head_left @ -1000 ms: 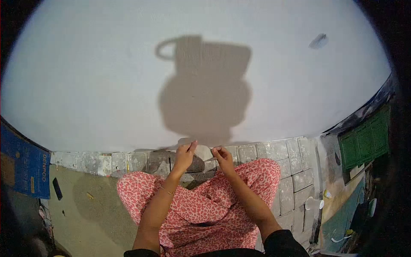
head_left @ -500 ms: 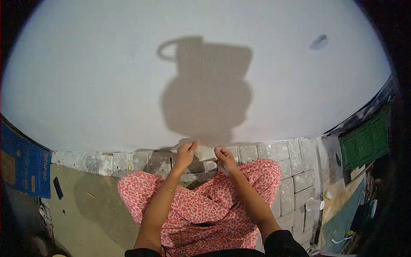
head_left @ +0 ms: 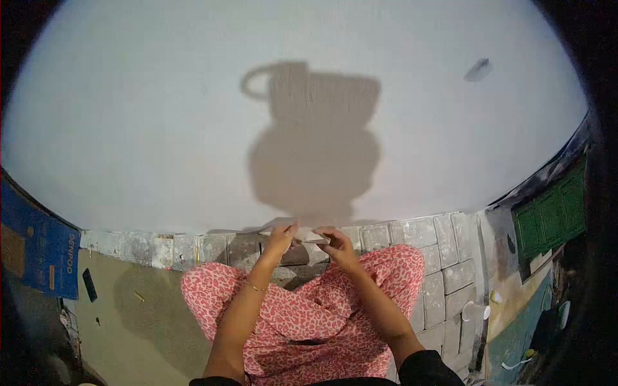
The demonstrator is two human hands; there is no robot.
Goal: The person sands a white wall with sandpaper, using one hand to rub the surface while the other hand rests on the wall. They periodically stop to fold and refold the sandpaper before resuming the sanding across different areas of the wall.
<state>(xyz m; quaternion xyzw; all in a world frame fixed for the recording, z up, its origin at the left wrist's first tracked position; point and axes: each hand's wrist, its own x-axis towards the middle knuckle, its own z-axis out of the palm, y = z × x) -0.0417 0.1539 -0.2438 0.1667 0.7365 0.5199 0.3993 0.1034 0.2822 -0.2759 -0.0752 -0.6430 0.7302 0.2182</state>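
Observation:
A thin, pale sheet-like thing [head_left: 311, 236] spans the space between my hands, its exact shape hard to tell against the wall. My left hand [head_left: 281, 238] pinches its left side, thumb and fingers pressed together. On the other side, my right hand [head_left: 338, 247] has bent fingers closed on its right edge. Both hands are above the paving blocks at the foot of the white wall [head_left: 438, 141], in front of my crossed legs in pink patterned trousers [head_left: 302, 313].
A shadow falls on the wall ahead. At the left are a blue box [head_left: 42, 241], a black phone-like object [head_left: 89, 285] and a small yellowish piece [head_left: 139, 296] on the floor. At the right are a white cup [head_left: 475, 312] and a green panel [head_left: 552, 212].
My right hand has moved slightly left and its fingers have spread along the pale thing's edge. My left hand is a little lower. The view has shifted slightly.

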